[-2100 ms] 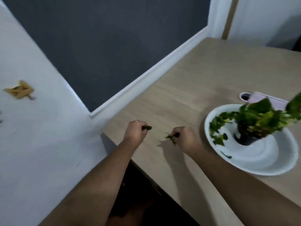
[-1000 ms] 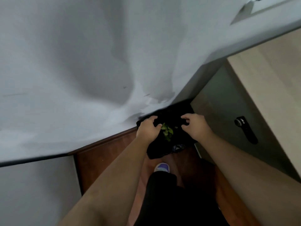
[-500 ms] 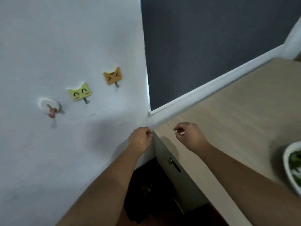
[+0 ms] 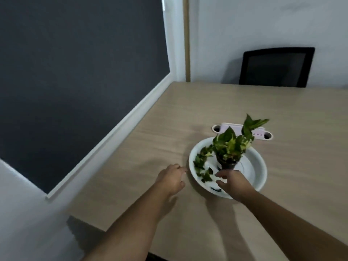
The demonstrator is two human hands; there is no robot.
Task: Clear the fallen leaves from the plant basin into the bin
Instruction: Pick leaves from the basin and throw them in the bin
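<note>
A white round basin (image 4: 260, 166) sits on the wooden table (image 4: 150, 147), with a small potted plant (image 4: 230, 146) in a dark pot standing in it. Several green leaves (image 4: 202, 166) lie along the basin's left inner side, and one small dark leaf (image 4: 215, 189) rests near its front rim. My right hand (image 4: 232, 182) is over the basin's front, fingers spread, holding nothing. My left hand (image 4: 172, 178) hovers over the table just left of the basin's rim, fingers loosely apart and empty. The bin is out of view.
A pale pink and white holder (image 4: 243, 131) lies behind the basin. A black chair (image 4: 275, 67) stands at the table's far edge. A dark wall panel with white trim (image 4: 113, 129) runs along the table's left side.
Both hands dropped leaves into the black bin on the floor, came up empty, and now reach to the basin. My view swung from the bin back up to the table.
</note>
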